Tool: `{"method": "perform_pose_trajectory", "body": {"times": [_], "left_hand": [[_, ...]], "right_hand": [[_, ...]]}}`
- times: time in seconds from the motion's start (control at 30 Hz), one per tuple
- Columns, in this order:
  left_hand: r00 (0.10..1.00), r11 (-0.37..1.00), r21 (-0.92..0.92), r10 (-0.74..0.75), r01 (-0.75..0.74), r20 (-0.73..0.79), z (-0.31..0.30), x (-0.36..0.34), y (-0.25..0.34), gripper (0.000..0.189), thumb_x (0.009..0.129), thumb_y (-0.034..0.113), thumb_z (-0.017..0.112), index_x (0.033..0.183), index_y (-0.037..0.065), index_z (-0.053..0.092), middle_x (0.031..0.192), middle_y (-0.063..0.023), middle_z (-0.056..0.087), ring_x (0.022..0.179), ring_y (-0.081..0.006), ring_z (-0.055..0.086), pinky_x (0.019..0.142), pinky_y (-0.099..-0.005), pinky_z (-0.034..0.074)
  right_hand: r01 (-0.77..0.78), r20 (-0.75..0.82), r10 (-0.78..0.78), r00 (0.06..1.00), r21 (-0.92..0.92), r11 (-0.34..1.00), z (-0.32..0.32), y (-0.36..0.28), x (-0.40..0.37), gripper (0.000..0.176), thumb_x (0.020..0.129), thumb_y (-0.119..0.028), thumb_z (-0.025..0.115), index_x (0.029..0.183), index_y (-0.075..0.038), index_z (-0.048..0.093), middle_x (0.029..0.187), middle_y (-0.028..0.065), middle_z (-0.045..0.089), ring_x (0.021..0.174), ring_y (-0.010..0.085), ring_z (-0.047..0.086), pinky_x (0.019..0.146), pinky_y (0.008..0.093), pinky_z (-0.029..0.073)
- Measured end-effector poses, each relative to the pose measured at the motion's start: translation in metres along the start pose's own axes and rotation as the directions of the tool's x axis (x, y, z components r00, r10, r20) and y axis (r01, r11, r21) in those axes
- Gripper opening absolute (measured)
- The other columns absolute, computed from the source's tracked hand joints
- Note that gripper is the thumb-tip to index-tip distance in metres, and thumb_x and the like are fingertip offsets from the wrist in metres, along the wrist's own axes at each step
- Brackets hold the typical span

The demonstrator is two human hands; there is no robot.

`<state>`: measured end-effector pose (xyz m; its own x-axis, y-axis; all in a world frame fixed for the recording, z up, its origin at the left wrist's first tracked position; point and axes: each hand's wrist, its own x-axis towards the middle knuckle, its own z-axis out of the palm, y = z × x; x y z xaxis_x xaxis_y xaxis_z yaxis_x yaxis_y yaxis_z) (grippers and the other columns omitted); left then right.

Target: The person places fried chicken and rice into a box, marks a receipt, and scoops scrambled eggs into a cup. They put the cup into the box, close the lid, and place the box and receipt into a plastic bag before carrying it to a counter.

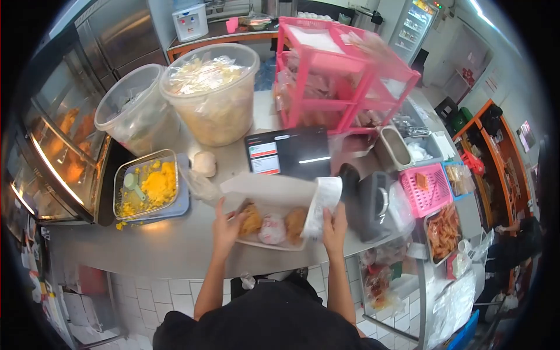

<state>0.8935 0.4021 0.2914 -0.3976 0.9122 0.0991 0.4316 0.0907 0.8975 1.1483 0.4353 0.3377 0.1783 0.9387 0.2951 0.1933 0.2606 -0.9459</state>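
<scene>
Clamping the near left end of one open white box (263,189), the left grip (223,232) has its thumb beside the food, while the right grip (334,233), across the box from it, is pinched on the edge of one printed receipt (324,199); whether the right fingers also catch the cardboard, I cannot tell. The box sits between the two grips, over the steel desk (163,248), and three things show inside: one brown fried piece (251,219) just beside the left grip, a second fried piece (295,219) nearer the right one, and one white wrapped bundle (272,229) with red print between those two. Beyond both grips lies one dark tablet (289,153) with a lit screen. Left of the left grip stands one metal tray (121,198) of yellow food (159,182) with one pale green scoop (133,182) in it; farther off on that side are two clear buckets (224,119) and one small beige round thing (204,164). Beyond the right grip rises one pink rack (291,87), and to that grip's right come one dark machine (371,210), one pink basket (413,204) and one tray (432,245) of reddish-brown pieces (444,230).
</scene>
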Motion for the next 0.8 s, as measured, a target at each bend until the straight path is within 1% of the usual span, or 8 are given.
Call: {"method": "perform_pose_trajectory", "body": {"times": [0.13,0.2,0.33,0.47,0.53,0.6,0.67,0.8], "left_hand": [[0.972,0.972,-0.09,-0.223,0.216,-0.075,-0.007,-0.026,-0.001,0.054,0.077,0.016,0.061,0.121,0.002,0.033,0.081,-0.0197,0.062,0.075,-0.0226,0.063,0.064,-0.0297,0.047],[0.924,0.915,0.209,-0.292,0.345,-0.247,-0.012,-0.039,-0.007,0.049,0.078,0.015,0.059,0.118,-0.001,0.035,0.074,-0.0148,0.062,0.072,-0.0203,0.062,0.065,-0.0282,0.047],[0.825,0.936,-0.074,-0.34,0.346,-0.451,-0.019,-0.067,-0.013,0.048,0.078,0.017,0.06,0.117,0.0,0.037,0.074,-0.0135,0.061,0.07,-0.0211,0.061,0.066,-0.0296,0.047],[0.573,0.839,0.483,0.273,0.251,-0.773,-0.003,-0.071,0.059,0.045,0.076,0.021,0.063,0.111,0.001,0.044,0.09,-0.0133,0.058,0.079,-0.025,0.057,0.073,-0.0334,0.045],[0.666,0.873,0.479,0.413,-0.095,-0.621,0.026,-0.073,0.102,0.033,0.077,0.018,0.061,0.102,0.0,0.051,0.093,-0.0112,0.058,0.085,-0.0263,0.056,0.075,-0.0348,0.044],[0.957,0.949,0.247,0.24,-0.196,-0.163,0.059,-0.082,0.124,0.025,0.076,0.015,0.059,0.096,0.001,0.053,0.096,-0.0141,0.055,0.091,-0.0294,0.053,0.076,-0.0381,0.043],[0.967,0.938,0.26,0.191,-0.23,0.168,0.103,-0.079,0.095,0.037,0.073,0.018,0.061,0.103,0.001,0.049,0.1,-0.0172,0.054,0.094,-0.0326,0.051,0.081,-0.0394,0.041],[0.907,0.796,0.437,0.388,-0.419,0.162,0.135,-0.076,0.061,0.052,0.068,0.02,0.066,0.111,0.002,0.043,0.112,-0.0177,0.047,0.099,-0.034,0.049,0.086,-0.0391,0.041]], "right_hand": [[-0.412,0.082,0.417,0.905,-0.072,0.908,-0.056,0.052,-0.016,0.033,0.082,-0.008,0.052,0.107,0.001,0.034,0.076,0.0196,0.06,0.066,0.0273,0.06,0.06,0.0334,0.045],[0.003,0.207,0.121,0.971,-0.516,0.857,-0.067,0.073,-0.019,0.042,0.077,-0.007,0.056,0.109,0.0,0.03,0.078,0.0224,0.059,0.071,0.0385,0.059,0.064,0.0423,0.045],[-0.085,0.417,0.415,0.809,-0.616,0.783,-0.057,0.045,-0.004,0.047,0.072,-0.013,0.062,0.108,-0.002,0.035,0.09,0.0292,0.055,0.081,0.045,0.054,0.068,0.0457,0.042],[0.348,0.58,0.039,0.813,-0.54,0.766,-0.03,0.064,-0.01,0.037,0.073,-0.016,0.06,0.107,-0.007,0.048,0.092,0.0142,0.051,0.087,0.0321,0.051,0.068,0.0401,0.044],[0.382,0.604,0.013,0.797,-0.52,0.764,-0.025,0.058,-0.006,0.033,0.073,-0.016,0.06,0.105,-0.008,0.052,0.091,0.0125,0.049,0.086,0.0299,0.048,0.07,0.0388,0.043],[0.419,0.629,-0.015,0.777,-0.5,0.758,-0.021,0.059,-0.005,0.03,0.074,-0.015,0.06,0.103,-0.009,0.056,0.091,0.0107,0.047,0.086,0.0278,0.045,0.072,0.0375,0.042],[0.334,0.597,-0.015,0.802,-0.428,0.84,-0.021,0.071,0.001,0.026,0.074,-0.012,0.058,0.099,-0.01,0.06,0.091,0.0108,0.047,0.084,0.0278,0.045,0.075,0.0373,0.04],[0.475,0.576,-0.19,0.795,-0.398,0.785,-0.032,0.068,0.028,0.024,0.074,-0.006,0.055,0.097,-0.01,0.06,0.094,0.0114,0.048,0.087,0.0289,0.045,0.076,0.0375,0.041]]}}
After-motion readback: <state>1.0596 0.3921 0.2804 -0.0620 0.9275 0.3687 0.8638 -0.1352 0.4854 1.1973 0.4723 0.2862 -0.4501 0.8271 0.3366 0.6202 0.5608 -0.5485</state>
